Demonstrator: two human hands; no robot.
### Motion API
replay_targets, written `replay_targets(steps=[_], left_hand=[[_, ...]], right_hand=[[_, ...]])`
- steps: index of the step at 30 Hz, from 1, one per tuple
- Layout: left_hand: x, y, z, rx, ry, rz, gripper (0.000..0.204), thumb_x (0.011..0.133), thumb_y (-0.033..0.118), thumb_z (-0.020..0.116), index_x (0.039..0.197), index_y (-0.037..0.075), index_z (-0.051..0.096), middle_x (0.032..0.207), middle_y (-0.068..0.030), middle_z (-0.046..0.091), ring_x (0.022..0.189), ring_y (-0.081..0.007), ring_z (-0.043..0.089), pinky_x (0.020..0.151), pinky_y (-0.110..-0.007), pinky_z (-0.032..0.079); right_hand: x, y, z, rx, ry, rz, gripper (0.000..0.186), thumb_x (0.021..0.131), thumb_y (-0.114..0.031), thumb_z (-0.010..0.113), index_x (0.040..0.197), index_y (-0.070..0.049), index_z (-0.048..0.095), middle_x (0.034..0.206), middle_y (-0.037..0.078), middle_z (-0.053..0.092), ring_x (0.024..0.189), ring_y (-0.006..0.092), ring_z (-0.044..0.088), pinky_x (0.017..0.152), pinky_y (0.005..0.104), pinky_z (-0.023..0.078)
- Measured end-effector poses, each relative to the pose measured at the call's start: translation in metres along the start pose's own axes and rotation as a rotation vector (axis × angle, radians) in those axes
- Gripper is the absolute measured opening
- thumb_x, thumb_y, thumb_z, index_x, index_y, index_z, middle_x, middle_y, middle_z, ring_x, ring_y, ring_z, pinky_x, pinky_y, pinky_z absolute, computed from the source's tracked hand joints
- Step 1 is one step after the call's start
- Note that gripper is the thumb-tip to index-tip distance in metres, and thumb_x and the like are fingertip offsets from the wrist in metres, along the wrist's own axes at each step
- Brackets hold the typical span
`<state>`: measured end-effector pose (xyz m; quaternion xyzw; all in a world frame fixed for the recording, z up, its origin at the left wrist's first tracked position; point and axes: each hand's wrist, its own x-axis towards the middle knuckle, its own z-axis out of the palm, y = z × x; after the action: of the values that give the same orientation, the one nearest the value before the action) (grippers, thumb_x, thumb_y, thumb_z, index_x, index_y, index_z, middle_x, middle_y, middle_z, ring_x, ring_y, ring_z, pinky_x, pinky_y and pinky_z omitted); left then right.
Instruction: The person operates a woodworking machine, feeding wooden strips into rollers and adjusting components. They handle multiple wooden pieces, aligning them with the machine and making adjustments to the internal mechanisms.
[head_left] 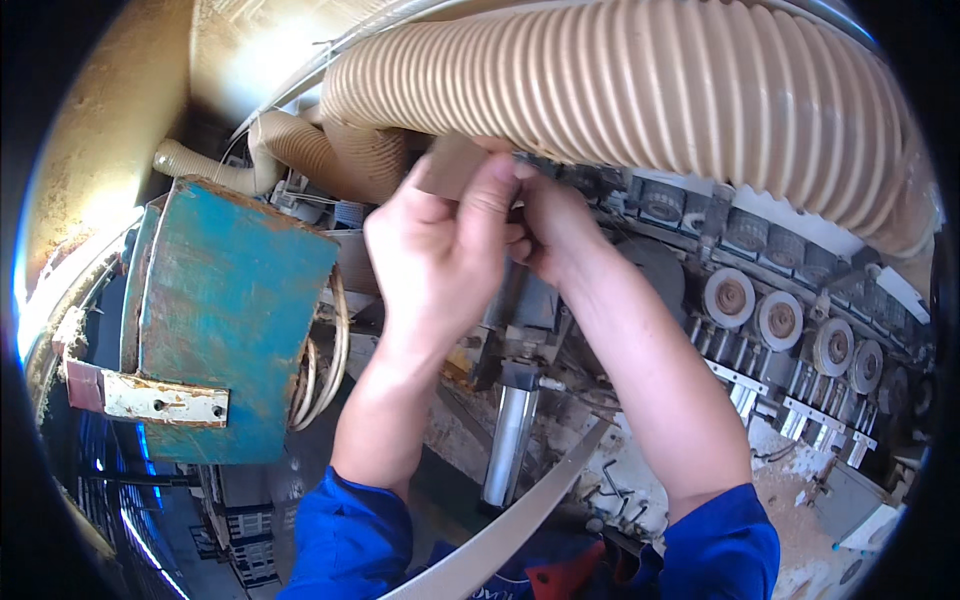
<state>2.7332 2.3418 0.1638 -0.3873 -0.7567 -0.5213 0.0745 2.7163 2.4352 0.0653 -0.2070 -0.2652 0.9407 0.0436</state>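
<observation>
while both hands are up by that fat ribbed hose (620, 95), the grip is what i'd worry about. the left hand (430, 240) looks closed in a pinch on a brown flat piece (450, 168), thumb pressed in beside it, so the piece sits right at the top of that hand, just below the hose in this view. the right hand (555, 225) is right up against the left with its fingers curled in, but the fingertips are hidden, so i can't tell what it's got hold of, if anything

if that thumb slides or the hands tug unevenly, i reckon the piece could pop loose and drop into the machine (795, 465), and it'd be a pain to fish out. a jerky pull could also bash knuckles on the hose. the loose pale strip (530, 510) runs up between the arms too, so a sideways swing might snag it on one of the blue sleeves (350, 535)

pose-wise, the left forearm (385, 420) goes up nearly straight, while the right forearm (660, 370) cuts in on a long diagonal from lower right, passing left of the round rollers (730, 297). both arms reach well forward, hands meeting above the silver cylinder (510, 445) as seen from here
</observation>
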Motion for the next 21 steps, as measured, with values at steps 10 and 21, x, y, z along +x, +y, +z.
replay_targets(steps=[10,21], left_hand=[[-0.045,0.001,-0.053,0.158,0.037,0.297,0.021,0.101,0.001,0.051,0.115,-0.008,0.065,0.109,-0.0221,0.071,0.1,-0.0283,0.07,0.093,-0.041,0.054],[-0.098,-0.006,-0.096,0.118,-0.011,0.409,0.029,0.105,0.019,0.053,0.123,-0.004,0.058,0.116,-0.027,0.067,0.109,-0.0365,0.067,0.098,-0.051,0.053]], right_hand=[[-0.059,0.031,0.037,0.147,0.027,-0.118,0.077,0.098,-0.034,0.063,0.159,-0.007,0.023,0.066,0.002,0.056,0.049,0.013,0.056,0.041,0.0287,0.047],[-0.085,0.063,0.048,0.0,-0.12,-0.206,0.08,0.097,-0.035,0.067,0.157,-0.003,0.024,0.064,0.003,0.058,0.048,0.0105,0.056,0.04,0.0269,0.044]])
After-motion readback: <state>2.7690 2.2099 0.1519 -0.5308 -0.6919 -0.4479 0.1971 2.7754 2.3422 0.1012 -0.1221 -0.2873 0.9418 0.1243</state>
